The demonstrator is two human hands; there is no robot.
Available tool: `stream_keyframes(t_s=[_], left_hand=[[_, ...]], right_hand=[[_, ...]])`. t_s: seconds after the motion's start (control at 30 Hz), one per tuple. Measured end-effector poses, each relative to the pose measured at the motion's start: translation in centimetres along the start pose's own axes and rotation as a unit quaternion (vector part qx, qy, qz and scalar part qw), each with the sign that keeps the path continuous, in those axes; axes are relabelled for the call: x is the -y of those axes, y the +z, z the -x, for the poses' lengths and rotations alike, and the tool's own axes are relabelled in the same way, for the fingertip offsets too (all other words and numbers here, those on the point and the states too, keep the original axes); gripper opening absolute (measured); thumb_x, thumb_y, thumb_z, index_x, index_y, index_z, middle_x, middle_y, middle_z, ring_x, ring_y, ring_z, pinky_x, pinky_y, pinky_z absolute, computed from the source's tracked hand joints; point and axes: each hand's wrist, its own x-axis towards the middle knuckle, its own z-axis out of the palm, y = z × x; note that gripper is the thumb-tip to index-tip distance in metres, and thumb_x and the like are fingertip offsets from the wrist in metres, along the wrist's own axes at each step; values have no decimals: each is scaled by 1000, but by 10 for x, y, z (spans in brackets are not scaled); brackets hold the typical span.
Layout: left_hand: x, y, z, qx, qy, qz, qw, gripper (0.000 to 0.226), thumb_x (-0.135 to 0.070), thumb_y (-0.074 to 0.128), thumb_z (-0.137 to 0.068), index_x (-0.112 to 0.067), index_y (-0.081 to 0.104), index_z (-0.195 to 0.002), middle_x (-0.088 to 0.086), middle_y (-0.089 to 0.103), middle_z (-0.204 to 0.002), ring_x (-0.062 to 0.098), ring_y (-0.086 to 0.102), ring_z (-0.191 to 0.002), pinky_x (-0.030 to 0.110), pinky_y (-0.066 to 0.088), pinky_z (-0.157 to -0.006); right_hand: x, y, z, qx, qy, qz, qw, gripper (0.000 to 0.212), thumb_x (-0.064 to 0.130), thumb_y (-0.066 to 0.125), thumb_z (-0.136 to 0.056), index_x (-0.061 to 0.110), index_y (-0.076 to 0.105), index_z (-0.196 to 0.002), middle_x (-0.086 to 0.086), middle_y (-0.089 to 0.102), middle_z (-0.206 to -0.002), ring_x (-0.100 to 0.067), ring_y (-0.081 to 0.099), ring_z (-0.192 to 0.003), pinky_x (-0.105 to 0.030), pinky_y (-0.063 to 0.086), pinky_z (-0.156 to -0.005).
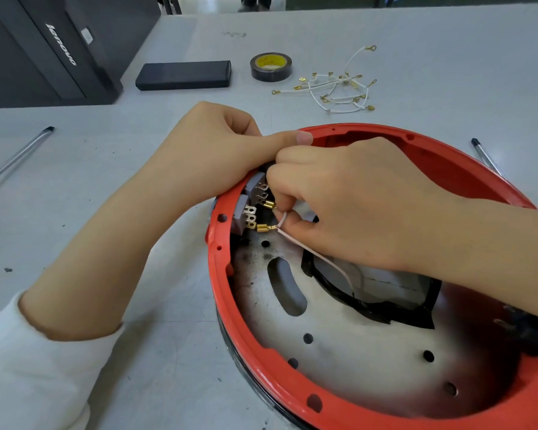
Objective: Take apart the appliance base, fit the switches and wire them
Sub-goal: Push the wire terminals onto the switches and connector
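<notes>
Switches (251,206), two grey blocks with metal tabs, sit inside the left wall of the red base (221,293), which lies open on the grey table (137,274) close to the person. The right hand (354,206) pinches a white wire (311,252) whose brass clips (265,228) meet the lower tabs. The left hand (218,150) curls over the rim, its thumb pressed along the edge to steady it. To seat a clip well, I would push it straight along its tab, gripping the clip rather than the wire. Farther off lie spare wires (339,91), a roll of tape (271,66), a black box (184,75) and two screwdrivers (19,153).
</notes>
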Motion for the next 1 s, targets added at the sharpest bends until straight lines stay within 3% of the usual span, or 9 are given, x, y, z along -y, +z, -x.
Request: stream_keyframes(t_s=[0.17,0.3,0.4,0.63,0.7,0.8,0.9,1.0], left_hand=[[-1,2,3,1,-20,-15,1000,54,-71,69,-61,-20,54,-57,-11,48,-40,-1,42,-36,15,38,-43],[-1,-7,9,8,-16,-63,998,54,-74,60,-61,-21,65,-67,-12,60,-48,-4,50,-41,20,37,-49],[2,-13,18,-14,12,-122,992,48,-74,54,-59,-28,65,-70,-15,65,-54,-5,55,-46,23,35,-49],[5,-14,23,-74,26,-214,974,66,-86,39,-54,-23,60,-56,-12,59,-45,14,59,-56,26,40,-52],[5,-12,24,-101,39,-237,965,68,-86,36,-52,-21,58,-53,-5,56,-42,16,58,-55,25,37,-50],[4,-13,23,-128,57,-254,957,69,-85,38,-55,-19,54,-50,-4,52,-42,18,55,-54,25,32,-50],[5,-16,18,-127,49,-238,962,63,-79,49,-62,-17,53,-50,-3,51,-42,19,53,-53,26,34,-51],[5,-20,13,-109,53,-214,969,67,-79,51,-60,-12,55,-52,0,49,-41,19,48,-48,28,40,-51]], right_hand=[[18,-21,-1,34,24,-5,999,10,31,45,-73,31,41,-82,5,47,-78,-27,55,-58,-45,49,-51],[35,-51,-1,47,11,96,994,9,20,56,-74,23,61,-81,7,62,-74,-22,54,-54,-29,38,-44],[43,-62,-2,68,20,108,992,10,17,60,-76,18,67,-83,5,65,-78,-24,57,-56,-32,39,-44],[42,-63,-3,87,24,112,990,5,20,63,-77,21,68,-76,8,64,-76,-13,40,-54,-27,26,-48],[43,-64,-4,89,29,109,990,5,22,63,-76,22,68,-75,9,65,-76,-16,47,-54,-27,27,-48],[46,-65,-8,104,51,112,987,6,28,61,-79,25,67,-77,11,65,-79,-16,57,-64,-27,30,-48],[49,-63,-17,130,98,110,980,3,32,61,-85,30,63,-84,14,63,-91,-14,58,-79,-31,37,-55],[49,-62,-21,150,102,143,973,7,32,56,-89,36,59,-94,14,62,-103,-15,57,-90,-31,33,-59]])
